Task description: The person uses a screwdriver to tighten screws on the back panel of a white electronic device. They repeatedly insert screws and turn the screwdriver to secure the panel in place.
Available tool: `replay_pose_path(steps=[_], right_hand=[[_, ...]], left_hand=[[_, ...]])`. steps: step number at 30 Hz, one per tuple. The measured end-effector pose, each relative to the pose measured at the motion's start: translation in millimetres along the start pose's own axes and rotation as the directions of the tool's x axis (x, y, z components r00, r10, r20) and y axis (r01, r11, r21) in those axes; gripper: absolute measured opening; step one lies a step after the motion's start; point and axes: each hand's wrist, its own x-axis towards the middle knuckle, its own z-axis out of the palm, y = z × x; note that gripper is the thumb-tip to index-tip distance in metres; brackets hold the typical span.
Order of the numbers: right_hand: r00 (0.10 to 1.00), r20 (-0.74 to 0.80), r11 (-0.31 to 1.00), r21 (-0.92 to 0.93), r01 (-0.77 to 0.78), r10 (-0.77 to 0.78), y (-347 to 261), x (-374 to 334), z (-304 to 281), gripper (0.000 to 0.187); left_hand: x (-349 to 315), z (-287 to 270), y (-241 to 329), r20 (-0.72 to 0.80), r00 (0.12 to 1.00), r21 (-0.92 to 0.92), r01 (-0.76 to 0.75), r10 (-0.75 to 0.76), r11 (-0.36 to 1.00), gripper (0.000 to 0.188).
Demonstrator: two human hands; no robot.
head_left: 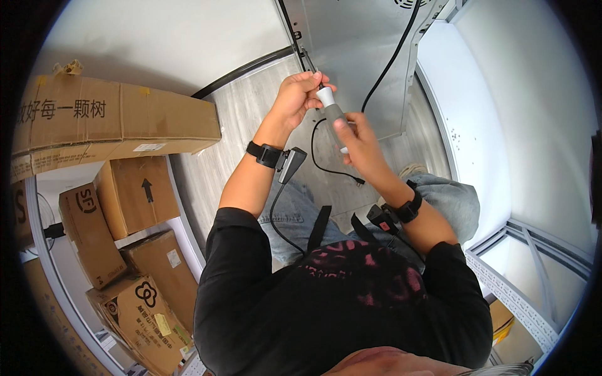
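My right hand (364, 145) is wrapped round the grey-and-white handle of a screwdriver (332, 111). In front of the handle, my left hand (298, 99) has its fingers closed about the thin metal shaft. The shaft points up and away, toward the left edge of a grey metal cabinet panel (351, 56). Its tip is near that edge; whether it sits in a screw is too small to tell. Both wrists wear black straps with small devices. A black power cord (320, 164) hangs below my hands, its plug near the floor.
A long cardboard box (169, 116) lies at the left above a shelf holding several cartons (141, 194). White walls stand at the far left and right. A metal shelving frame (517, 294) is at the lower right. Another black cable (393, 59) runs down the panel.
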Motion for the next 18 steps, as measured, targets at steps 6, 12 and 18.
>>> replay_pose_path(steps=[6, 12, 18], right_hand=[[0.98, -0.064, 0.974, -0.138, 0.179, -0.189, 17.0, 12.6, -8.4, 0.039], [0.948, 0.217, 0.961, 0.098, -0.26, 0.234, -3.8, 10.7, -16.8, 0.043], [0.985, 0.006, 0.969, -0.18, 0.168, -0.17, 17.5, 10.5, -0.3, 0.04]], left_hand=[[-6.0, 6.1, 5.6, 0.107, 0.994, -0.062, 0.005, 0.001, 0.998, 0.027], [-14.5, 1.0, 0.7, 0.325, 0.945, -0.195, 0.03, 0.036, 0.98, 0.028], [-8.1, -1.1, -7.4, 0.15, 0.988, -0.042, 0.044, -0.037, 0.998, 0.031]])
